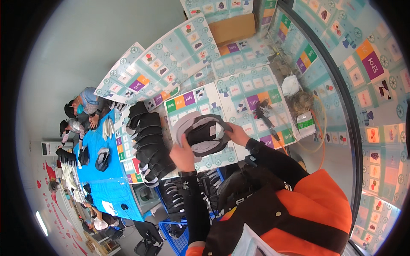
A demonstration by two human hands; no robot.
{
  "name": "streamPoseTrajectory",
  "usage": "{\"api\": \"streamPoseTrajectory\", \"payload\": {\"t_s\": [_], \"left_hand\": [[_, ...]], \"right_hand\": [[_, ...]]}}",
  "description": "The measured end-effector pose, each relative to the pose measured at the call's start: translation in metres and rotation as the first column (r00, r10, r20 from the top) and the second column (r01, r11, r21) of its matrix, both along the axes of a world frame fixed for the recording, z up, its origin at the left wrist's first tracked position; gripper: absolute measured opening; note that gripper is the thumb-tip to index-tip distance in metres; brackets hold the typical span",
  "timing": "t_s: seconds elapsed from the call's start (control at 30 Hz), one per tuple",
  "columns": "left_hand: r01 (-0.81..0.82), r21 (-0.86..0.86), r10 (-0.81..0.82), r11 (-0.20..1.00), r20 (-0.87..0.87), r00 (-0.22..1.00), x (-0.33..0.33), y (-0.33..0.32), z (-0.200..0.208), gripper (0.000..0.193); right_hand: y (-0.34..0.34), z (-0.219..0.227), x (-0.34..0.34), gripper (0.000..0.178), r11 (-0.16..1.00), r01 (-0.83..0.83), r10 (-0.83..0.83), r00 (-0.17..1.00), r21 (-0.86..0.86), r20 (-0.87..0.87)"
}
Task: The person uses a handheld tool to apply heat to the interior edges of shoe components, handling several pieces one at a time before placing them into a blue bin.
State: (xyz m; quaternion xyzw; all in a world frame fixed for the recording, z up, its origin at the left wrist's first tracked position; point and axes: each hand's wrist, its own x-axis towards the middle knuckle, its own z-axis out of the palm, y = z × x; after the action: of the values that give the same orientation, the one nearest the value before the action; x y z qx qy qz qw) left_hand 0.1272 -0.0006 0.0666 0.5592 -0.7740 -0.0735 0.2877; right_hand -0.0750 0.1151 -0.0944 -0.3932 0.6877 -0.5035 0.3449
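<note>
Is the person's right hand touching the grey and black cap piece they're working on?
Touching. The head view shows the right hand gripping the right edge of the grey and black cap piece, fingers wrapped over it, while the left hand holds its lower left edge.

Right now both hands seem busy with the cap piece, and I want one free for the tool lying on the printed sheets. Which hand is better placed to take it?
Probably the right hand: the dark tool lies just beyond it, while the left hand grips the cap piece on the far side.
</note>
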Motion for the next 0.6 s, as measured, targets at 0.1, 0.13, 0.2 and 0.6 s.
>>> {"api": "streamPoseTrajectory", "payload": {"t_s": [0.1,0.13,0.2,0.6], "left_hand": [[0.215,-0.039,-0.200,0.976,0.234,0.952,-0.017,-0.009,-0.007,0.047],[0.265,-0.019,-0.250,0.964,0.276,0.928,-0.026,-0.007,-0.010,0.044],[0.333,0.005,-0.318,0.943,0.311,0.896,-0.039,-0.017,-0.015,0.039],[0.370,0.067,-0.363,0.927,0.408,0.838,-0.052,-0.036,-0.096,0.039]], "right_hand": [[-0.014,-0.044,0.014,0.044,0.986,-0.086,0.068,0.990,0.146,0.122],[-0.018,-0.048,0.011,0.044,0.986,-0.078,0.061,0.991,0.146,0.120],[-0.023,-0.060,0.001,0.057,0.934,-0.181,0.122,0.971,0.307,0.204],[0.066,-0.045,-0.086,0.035,0.939,0.173,0.002,0.861,0.296,-0.509]]}}
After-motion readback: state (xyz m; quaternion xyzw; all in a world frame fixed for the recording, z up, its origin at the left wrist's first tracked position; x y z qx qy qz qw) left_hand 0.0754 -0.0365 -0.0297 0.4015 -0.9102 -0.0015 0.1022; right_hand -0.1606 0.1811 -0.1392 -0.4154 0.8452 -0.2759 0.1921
